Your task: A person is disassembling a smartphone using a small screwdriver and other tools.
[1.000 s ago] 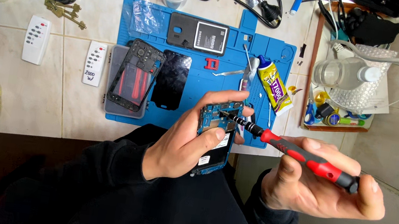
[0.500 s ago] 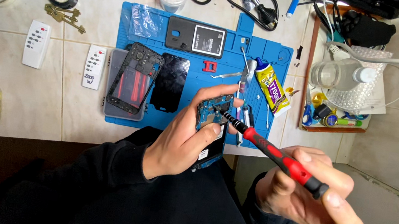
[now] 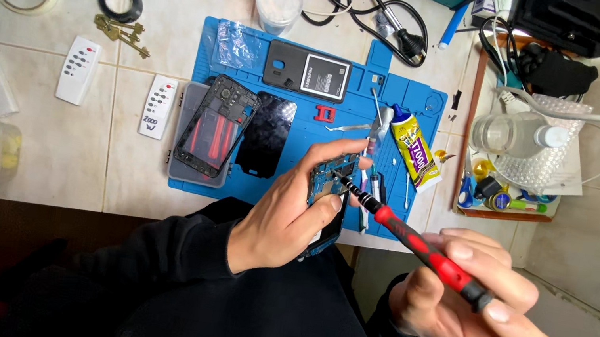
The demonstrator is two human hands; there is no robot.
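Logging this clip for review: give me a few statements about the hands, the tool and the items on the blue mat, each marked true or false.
1. The left hand holds an opened phone with a blue circuit board. True.
2. The right hand holds metal tweezers. False: it holds a red-and-black screwdriver.
3. The screwdriver tip meets the board. True.
4. The yellow glue tube lies off the blue work mat. False: it lies on the mat.
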